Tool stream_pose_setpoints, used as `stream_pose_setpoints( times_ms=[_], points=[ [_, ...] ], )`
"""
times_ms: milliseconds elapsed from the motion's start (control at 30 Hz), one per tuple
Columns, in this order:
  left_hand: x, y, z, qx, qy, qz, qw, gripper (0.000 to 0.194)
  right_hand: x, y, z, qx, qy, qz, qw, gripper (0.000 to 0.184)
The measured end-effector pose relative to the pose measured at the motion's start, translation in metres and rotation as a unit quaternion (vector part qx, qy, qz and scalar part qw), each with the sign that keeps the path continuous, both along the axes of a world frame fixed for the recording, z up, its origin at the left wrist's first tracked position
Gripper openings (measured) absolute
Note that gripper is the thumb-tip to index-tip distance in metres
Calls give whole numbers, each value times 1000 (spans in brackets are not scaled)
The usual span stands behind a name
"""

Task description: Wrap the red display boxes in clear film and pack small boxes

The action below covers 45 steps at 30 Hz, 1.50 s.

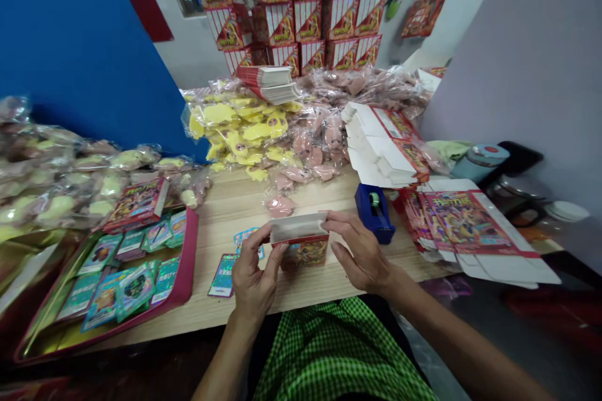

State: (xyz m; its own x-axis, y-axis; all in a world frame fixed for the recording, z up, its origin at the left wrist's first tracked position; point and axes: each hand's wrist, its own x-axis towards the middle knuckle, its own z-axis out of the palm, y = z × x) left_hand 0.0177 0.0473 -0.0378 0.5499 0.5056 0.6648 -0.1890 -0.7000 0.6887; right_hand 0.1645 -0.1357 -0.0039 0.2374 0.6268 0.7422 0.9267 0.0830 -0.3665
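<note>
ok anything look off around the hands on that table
Two loose printed cards lie on the wooden tabletop, outside the pink tray holding the others, beside the left hand on the printed carton. They look stray.

**Both hands raised close together in front of the body**

The left hand (254, 269) stands nearly upright, back toward the wearer, its fingers (256, 239) curled forward and its thumb (277, 255) pointing inward. The right hand (362, 252) comes in flatter and from the side, palm down, with its fingers (343, 222) reaching left and slightly spread, and its thumb (341, 252) held low beneath them. Only a narrow gap separates the two hands. Both forearms (451, 335) angle up from the bottom corners, bare, with the wrists gently bent. From this angle, it's hard to say how firmly the right hand is gripping.
</note>
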Motion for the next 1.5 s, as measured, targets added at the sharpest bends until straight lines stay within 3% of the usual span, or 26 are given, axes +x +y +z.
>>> stream_pose_setpoints(
  times_ms=[67, 133, 200, 267, 367, 500, 633, 800, 1033, 1200, 1333, 1500],
  points=[
    [-1, 2, 3, 70, -9, 6, 998, 22, 2, 7, -2, 3, -1, 12, 1000, 27],
    [-2, 2, 10, 92, -13, -4, 996, 15, 6, 12, 2, -10, 1, 24, 1000, 22],
    [0, 0, 17, 34, -9, -22, 999, 12, 9, 14, 8, -44, 0, 36, 998, 20],
    [2, -2, 22, -77, -19, -51, 996, 17, 9, 14, 12, -70, 11, 35, 997, 20],
    [4, -1, 25, -181, -35, -104, 977, 33, 8, 12, 12, -43, 31, 21, 998, 31],
    [0, 8, 21, -118, -5, -145, 982, 13, 6, 4, 10, -50, -7, 54, 997, 27],
    [-5, 7, 18, -111, 10, -151, 982, 26, 3, -5, 14, -96, -20, 66, 993, 18],
    [-7, -5, 20, -161, 27, -98, 982, 30, -5, -6, 22, -91, 32, 58, 994, 16],
    [-5, 3, 31, 14, -2, -165, 986, 33, -11, -7, 27, -131, -26, 22, 991, 15],
    [-6, 11, 38, 110, 9, -185, 977, 43, -5, -9, 32, -157, -63, 49, 984, 17],
    [-3, 10, 41, 102, 36, -169, 980, 38, -4, -2, 44, -217, -12, 25, 976, 14],
    [-2, 7, 38, 97, 17, -166, 981, 35, -3, 0, 45, -259, -83, 40, 962, 26]
  ],
)
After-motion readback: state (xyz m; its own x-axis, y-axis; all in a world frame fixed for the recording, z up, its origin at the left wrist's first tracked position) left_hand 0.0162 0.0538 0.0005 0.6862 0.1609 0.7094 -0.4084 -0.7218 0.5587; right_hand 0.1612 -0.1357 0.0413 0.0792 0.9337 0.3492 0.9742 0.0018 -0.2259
